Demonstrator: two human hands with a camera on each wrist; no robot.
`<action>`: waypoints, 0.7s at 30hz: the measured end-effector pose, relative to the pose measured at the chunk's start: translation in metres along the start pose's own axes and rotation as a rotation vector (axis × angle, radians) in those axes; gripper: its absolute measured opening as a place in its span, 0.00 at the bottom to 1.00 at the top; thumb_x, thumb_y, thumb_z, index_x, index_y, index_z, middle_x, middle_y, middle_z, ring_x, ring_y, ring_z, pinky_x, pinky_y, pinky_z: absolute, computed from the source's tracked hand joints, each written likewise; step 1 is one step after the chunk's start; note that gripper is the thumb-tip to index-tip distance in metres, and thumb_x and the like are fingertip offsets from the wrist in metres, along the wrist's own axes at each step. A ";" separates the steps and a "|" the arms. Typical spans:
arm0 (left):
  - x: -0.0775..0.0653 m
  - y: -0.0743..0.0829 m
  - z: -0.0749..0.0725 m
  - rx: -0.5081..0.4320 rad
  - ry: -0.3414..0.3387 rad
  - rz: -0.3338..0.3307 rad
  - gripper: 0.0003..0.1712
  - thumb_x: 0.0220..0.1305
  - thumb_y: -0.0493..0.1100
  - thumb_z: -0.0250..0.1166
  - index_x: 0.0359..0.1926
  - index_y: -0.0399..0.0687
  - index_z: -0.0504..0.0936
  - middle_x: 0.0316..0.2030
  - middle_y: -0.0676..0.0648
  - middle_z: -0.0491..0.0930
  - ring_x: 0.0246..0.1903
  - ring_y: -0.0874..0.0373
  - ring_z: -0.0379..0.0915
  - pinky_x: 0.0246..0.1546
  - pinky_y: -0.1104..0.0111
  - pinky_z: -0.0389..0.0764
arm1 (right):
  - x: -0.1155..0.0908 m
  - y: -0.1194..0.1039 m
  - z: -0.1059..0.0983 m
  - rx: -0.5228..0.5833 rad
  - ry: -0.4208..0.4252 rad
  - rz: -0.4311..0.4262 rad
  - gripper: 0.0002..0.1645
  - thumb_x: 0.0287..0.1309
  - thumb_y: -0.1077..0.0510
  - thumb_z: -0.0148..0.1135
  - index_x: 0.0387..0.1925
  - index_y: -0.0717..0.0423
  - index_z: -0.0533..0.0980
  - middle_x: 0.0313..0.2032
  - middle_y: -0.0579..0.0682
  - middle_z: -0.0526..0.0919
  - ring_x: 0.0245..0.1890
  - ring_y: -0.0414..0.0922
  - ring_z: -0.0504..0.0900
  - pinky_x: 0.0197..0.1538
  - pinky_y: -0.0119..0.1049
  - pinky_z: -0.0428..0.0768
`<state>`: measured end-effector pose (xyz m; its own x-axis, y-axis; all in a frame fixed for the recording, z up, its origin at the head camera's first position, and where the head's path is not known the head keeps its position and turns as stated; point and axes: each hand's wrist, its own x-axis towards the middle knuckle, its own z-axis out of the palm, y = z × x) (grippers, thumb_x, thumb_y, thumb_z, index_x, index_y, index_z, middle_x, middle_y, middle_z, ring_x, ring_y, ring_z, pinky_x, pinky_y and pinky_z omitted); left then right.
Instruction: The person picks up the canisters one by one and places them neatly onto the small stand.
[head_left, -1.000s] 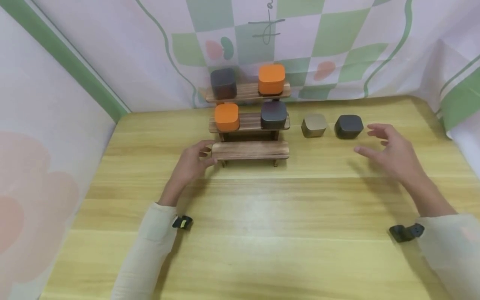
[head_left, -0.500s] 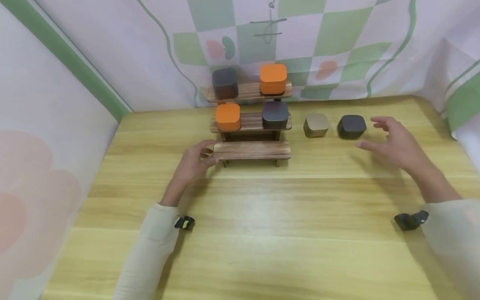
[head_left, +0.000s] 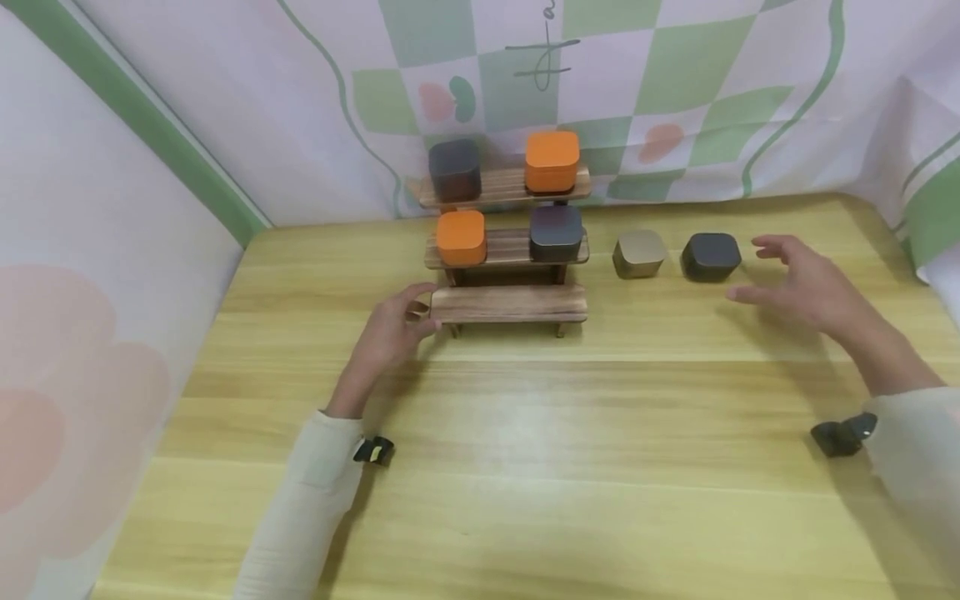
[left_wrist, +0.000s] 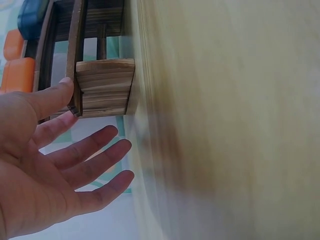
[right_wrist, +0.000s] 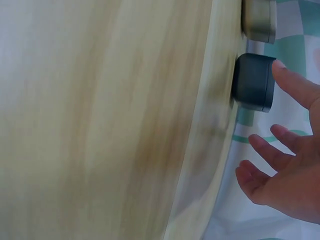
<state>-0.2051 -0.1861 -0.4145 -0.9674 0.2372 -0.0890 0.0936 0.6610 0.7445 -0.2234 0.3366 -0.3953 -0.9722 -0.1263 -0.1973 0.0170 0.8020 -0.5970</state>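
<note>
A three-step wooden display stand (head_left: 510,304) stands at the back of the table. My left hand (head_left: 392,333) grips the left end of its lowest step, thumb at the front corner and index finger at the back one. In the left wrist view the other fingers (left_wrist: 107,155) of that hand spread loosely below the board. To the right of the stand sit a gold tin (head_left: 639,253) and a black tin (head_left: 710,257), both with rounded corners. My right hand (head_left: 810,287) hovers just right of the black tin, fingers apart and holding nothing.
On the top step are a black tin (head_left: 455,170) at left and an orange tin (head_left: 552,161) at right. The middle step bears an orange tin (head_left: 461,237) and a black tin (head_left: 555,232). A checked cloth (head_left: 600,100) hangs behind the table (head_left: 525,467).
My right hand has shifted slightly beside the black tin, still apart from it. My left hand keeps its place on the stand, and the tins stay where they were.
</note>
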 end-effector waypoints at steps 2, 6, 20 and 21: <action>0.000 -0.001 0.000 0.000 -0.001 -0.001 0.32 0.67 0.38 0.67 0.71 0.46 0.69 0.56 0.33 0.78 0.53 0.39 0.77 0.50 0.51 0.82 | 0.003 0.002 -0.001 0.020 -0.027 0.010 0.61 0.62 0.45 0.69 0.77 0.68 0.41 0.70 0.77 0.51 0.68 0.78 0.44 0.63 0.77 0.48; 0.000 -0.003 0.002 0.000 -0.001 -0.010 0.32 0.68 0.39 0.67 0.71 0.48 0.69 0.56 0.33 0.78 0.53 0.40 0.77 0.49 0.51 0.82 | 0.010 0.007 -0.002 0.088 -0.062 0.016 0.61 0.63 0.48 0.69 0.77 0.68 0.39 0.71 0.77 0.50 0.70 0.77 0.43 0.66 0.75 0.45; -0.001 -0.001 0.000 0.003 0.006 0.008 0.32 0.68 0.39 0.67 0.71 0.47 0.69 0.56 0.33 0.78 0.53 0.39 0.77 0.48 0.51 0.83 | 0.031 0.008 0.000 0.117 -0.091 0.025 0.62 0.61 0.51 0.71 0.76 0.70 0.39 0.69 0.78 0.53 0.68 0.78 0.47 0.65 0.75 0.48; -0.001 -0.001 0.000 0.002 0.007 0.006 0.32 0.68 0.39 0.67 0.71 0.47 0.69 0.56 0.33 0.78 0.53 0.40 0.77 0.48 0.51 0.83 | 0.031 0.007 0.000 0.113 -0.090 0.029 0.62 0.61 0.50 0.71 0.76 0.70 0.39 0.69 0.78 0.52 0.68 0.78 0.46 0.64 0.76 0.47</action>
<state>-0.2045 -0.1869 -0.4154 -0.9685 0.2361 -0.0797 0.0999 0.6607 0.7439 -0.2537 0.3385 -0.4054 -0.9462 -0.1594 -0.2817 0.0762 0.7362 -0.6725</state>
